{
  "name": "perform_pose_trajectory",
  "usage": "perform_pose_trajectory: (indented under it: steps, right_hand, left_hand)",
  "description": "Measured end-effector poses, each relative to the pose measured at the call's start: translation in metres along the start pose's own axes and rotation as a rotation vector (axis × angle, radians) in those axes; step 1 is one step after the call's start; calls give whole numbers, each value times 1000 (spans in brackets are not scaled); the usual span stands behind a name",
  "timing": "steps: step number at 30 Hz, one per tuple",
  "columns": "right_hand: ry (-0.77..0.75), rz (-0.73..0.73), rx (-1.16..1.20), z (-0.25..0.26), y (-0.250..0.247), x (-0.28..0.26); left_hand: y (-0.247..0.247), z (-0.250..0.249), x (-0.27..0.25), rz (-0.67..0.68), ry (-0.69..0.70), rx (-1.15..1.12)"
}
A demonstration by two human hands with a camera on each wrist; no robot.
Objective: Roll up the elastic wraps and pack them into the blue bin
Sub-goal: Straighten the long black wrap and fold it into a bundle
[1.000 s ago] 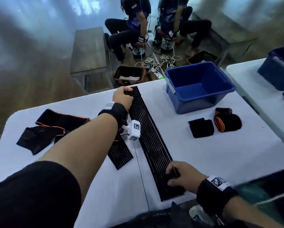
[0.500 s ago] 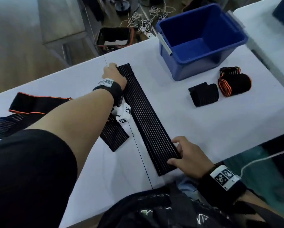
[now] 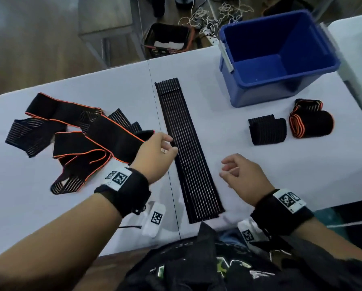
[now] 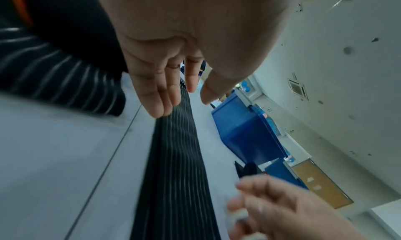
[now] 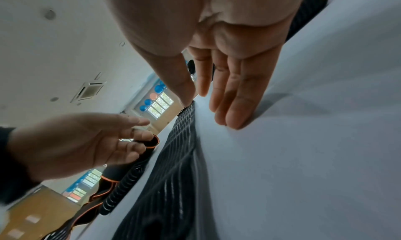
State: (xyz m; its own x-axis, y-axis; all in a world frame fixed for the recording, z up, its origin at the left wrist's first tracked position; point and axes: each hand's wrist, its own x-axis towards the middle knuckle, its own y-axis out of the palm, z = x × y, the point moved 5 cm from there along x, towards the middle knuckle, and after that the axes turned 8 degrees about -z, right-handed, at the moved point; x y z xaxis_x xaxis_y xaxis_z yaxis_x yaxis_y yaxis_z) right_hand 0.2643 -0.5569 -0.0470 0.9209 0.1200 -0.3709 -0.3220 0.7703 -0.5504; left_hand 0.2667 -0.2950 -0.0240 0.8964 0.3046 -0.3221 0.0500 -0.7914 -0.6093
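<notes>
Ribbed matt cloth wrap (image 3: 188,148) (elastic-looking); glossy plastic bin (image 3: 280,85).

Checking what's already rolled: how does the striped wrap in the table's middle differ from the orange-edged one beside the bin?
The striped wrap lies flat at full length; the orange-edged wrap is rolled. The striped one shows no orange trim. Both are black, on the table, outside the blue bin.

indoor workroom, white folding table (image 3: 259,164), ceiling air vent (image 4: 297,87), balloon-decked windows (image 5: 159,101)

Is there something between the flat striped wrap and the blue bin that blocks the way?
Nothing visible does. Bare table separates the flat striped wrap from the blue bin; the two rolled wraps lie nearer, right of that path.
</notes>
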Motion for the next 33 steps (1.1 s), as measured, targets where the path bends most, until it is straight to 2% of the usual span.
perform_pose_trajectory:
  steps: [4,11,16,24,30,33]
  right_hand:
    - [11,68,46,13,12,15]
    - [41,99,50,20,26,21]
    - [62,135,122,24,31,10]
    - [57,203,67,13,29,-2]
    - [82,277,89,11,35,-11]
    - [48,293,39,14,34,-13]
  left_hand:
    - [16,19,-32,-43,-53,2]
    - [28,32,-52,-133,-161,-170]
    - [33,27,-60,-127,-209,-275]
    - [32,37,-80,-145,-251,-316]
    - [40,33,-88,-121,-196,-236]
    - [38,31,-88,-102,-159,-172]
